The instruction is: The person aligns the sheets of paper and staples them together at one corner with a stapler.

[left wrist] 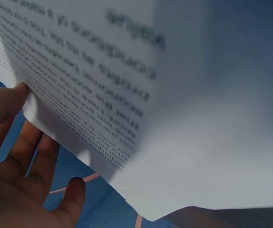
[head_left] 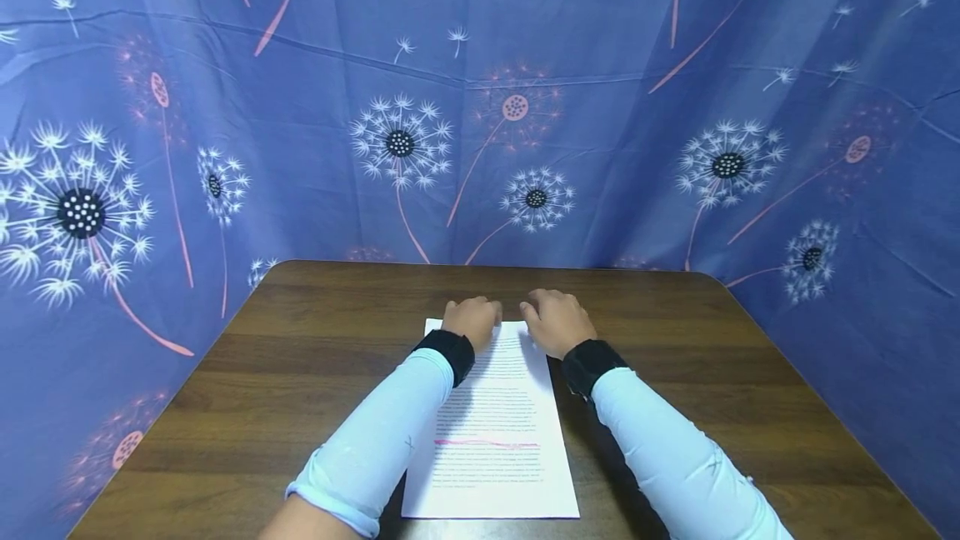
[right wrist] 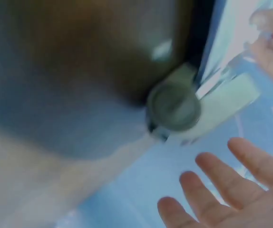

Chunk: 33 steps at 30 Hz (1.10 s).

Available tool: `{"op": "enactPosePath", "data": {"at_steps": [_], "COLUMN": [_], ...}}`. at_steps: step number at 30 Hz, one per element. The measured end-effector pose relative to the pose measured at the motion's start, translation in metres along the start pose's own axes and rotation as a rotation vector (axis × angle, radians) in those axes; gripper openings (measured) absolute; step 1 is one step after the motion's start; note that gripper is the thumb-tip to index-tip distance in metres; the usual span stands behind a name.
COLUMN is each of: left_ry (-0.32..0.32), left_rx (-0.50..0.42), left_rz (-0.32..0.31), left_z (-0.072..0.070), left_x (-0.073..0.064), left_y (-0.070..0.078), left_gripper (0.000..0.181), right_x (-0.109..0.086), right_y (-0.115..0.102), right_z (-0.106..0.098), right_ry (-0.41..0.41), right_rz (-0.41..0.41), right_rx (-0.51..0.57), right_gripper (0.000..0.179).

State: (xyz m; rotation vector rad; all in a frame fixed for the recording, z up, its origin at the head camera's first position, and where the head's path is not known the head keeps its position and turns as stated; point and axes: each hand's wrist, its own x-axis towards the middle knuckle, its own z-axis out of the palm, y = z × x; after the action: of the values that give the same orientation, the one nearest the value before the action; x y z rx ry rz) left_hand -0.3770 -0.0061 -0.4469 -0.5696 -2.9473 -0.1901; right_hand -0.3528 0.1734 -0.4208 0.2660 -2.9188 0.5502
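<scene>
A printed sheet of paper (head_left: 498,473) lies on the table in the head view, a pink marked line across its lower half. At its far edge is my left hand (head_left: 472,322). The left wrist view shows the thumb of that hand (left wrist: 13,202) on the printed side of the sheet (left wrist: 198,142), the fingers behind its edge, pinching it. My right hand (head_left: 558,325) is by the sheet's far right corner. In the right wrist view the fingers of this hand (right wrist: 241,204) are spread and nearly straight, holding nothing; its thumb is mostly out of frame.
Both wrists wear black bands (head_left: 590,367) over pale sleeves. A brown wooden table (head_left: 315,373) extends to both sides of the sheet. Behind it hangs a blue dandelion-print cloth (head_left: 630,148). A round dark disc (right wrist: 174,107) on a pale band shows in the right wrist view.
</scene>
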Motion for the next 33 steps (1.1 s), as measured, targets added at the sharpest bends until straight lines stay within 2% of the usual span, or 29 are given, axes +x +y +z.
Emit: {"op": "enactPosePath", "data": {"at_steps": [2, 6, 9, 13, 23, 33], "left_ry": [0.010, 0.017, 0.016, 0.025, -0.009, -0.037], "left_rx": [-0.008, -0.018, -0.023, -0.021, -0.029, -0.003], "left_rz": [0.003, 0.013, 0.021, 0.027, 0.036, 0.046], "left_z": [0.001, 0.004, 0.004, 0.003, -0.004, -0.006], "left_x": [0.000, -0.002, -0.003, -0.003, -0.004, -0.005], "left_y": [0.001, 0.005, 0.006, 0.005, 0.000, -0.004], "left_gripper": [0.019, 0.018, 0.018, 0.018, 0.014, 0.013], "right_x": [0.007, 0.019, 0.025, 0.030, 0.025, 0.027], "right_y": [0.001, 0.012, 0.023, 0.029, 0.010, 0.002], "right_z": [0.002, 0.015, 0.027, 0.034, 0.026, 0.033], "right_ry": [-0.010, -0.109, -0.197, -0.251, -0.311, -0.313], "right_rz": [0.023, 0.102, 0.155, 0.178, 0.215, 0.231], "right_rx": [-0.049, -0.109, -0.108, -0.066, -0.076, -0.186], "right_gripper": [0.058, 0.066, 0.072, 0.079, 0.073, 0.070]}}
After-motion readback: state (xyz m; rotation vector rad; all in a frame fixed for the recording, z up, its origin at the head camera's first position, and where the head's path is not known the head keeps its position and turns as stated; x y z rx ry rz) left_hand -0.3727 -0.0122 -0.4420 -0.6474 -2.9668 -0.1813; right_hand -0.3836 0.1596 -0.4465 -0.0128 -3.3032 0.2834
